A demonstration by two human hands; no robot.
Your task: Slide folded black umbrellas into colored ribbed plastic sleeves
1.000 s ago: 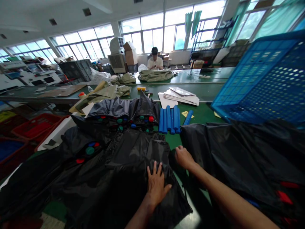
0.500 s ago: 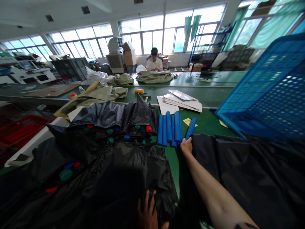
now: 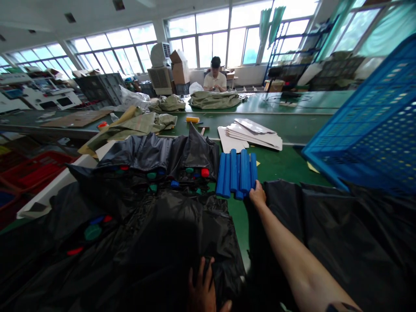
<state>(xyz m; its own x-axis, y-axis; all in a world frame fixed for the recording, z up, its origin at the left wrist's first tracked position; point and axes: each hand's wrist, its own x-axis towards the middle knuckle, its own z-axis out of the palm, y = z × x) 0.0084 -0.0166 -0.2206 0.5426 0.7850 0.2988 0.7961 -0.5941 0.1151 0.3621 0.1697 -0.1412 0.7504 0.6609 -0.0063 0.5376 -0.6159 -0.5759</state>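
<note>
Big windows (image 3: pixel 208 37) line the far side of this work room, and a person (image 3: pixel 214 80) sits far off behind a long green desk (image 3: pixel 286 130). On top of an air cooler (image 3: pixel 160 80) at the back sits a brown box (image 3: pixel 178 67). A big blue crate (image 3: pixel 367 130) full of little holes tips at the right side, just over a black sheet (image 3: pixel 341 234), and I cannot see what is inside it. Red crates (image 3: pixel 35 167) sit low on the left, and one more crate at the far left edge shows some blue, but it is too dark to tell what that is. Near the middle of the desk lies a neat bunch of blue rods (image 3: pixel 235 173), side by side, with white sheets (image 3: pixel 250 134) just past them. More black sheet (image 3: pixel 156 143) lies in big folds on the left, with round red, green and blue caps (image 3: pixel 204 172) on it. The left hand (image 3: pixel 203 288) is low down on that black sheet, with its fingers (image 3: pixel 201 277) spread apart. The right hand (image 3: pixel 258 193) is right by the low end of the blue rods, and I cannot tell if it is pinching anything.
</note>
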